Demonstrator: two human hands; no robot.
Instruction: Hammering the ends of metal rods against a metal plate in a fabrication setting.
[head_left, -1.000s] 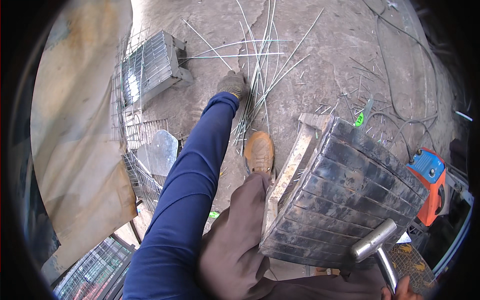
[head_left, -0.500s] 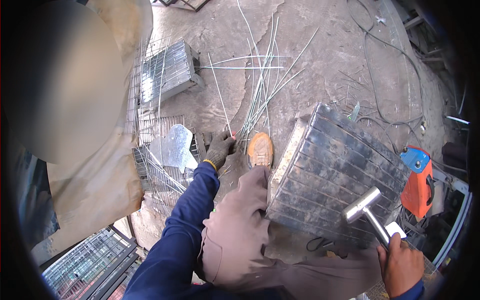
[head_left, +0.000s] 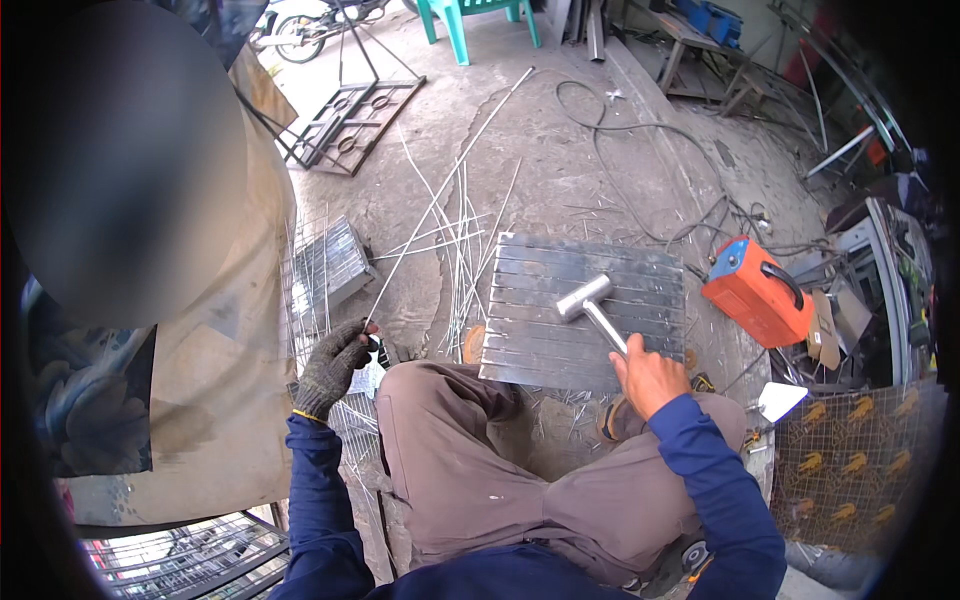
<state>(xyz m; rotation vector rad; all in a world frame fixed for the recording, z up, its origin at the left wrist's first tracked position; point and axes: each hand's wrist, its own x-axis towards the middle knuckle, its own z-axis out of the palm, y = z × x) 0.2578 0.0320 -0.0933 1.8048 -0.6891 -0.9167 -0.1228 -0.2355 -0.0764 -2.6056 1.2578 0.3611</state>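
Note:
My left hand (head_left: 335,372), in a dark knitted glove, pinches the near end of a long thin metal rod (head_left: 432,203). The rod slants up and away to the right, over other rods on the ground. In my bare right hand (head_left: 650,376) is the handle of a metal hammer (head_left: 586,298). Its cylindrical head is over the dark slatted metal top of a low block (head_left: 540,347) in front of my knees; I cannot tell whether it touches. More thin rods (head_left: 462,275) lie in a loose bundle left of the block.
An orange and blue machine (head_left: 762,300) stands right of the block, with a black cable (head_left: 622,180) looping behind it. Further left are a metal box (head_left: 338,262) beside wire mesh and a dark metal frame (head_left: 358,122). A green chair (head_left: 458,40) stands at the far end.
My left hand has come up from the ground with a rod. My right hand has brought the hammer inward over the block. The view has tilted up, showing the chair and frame.

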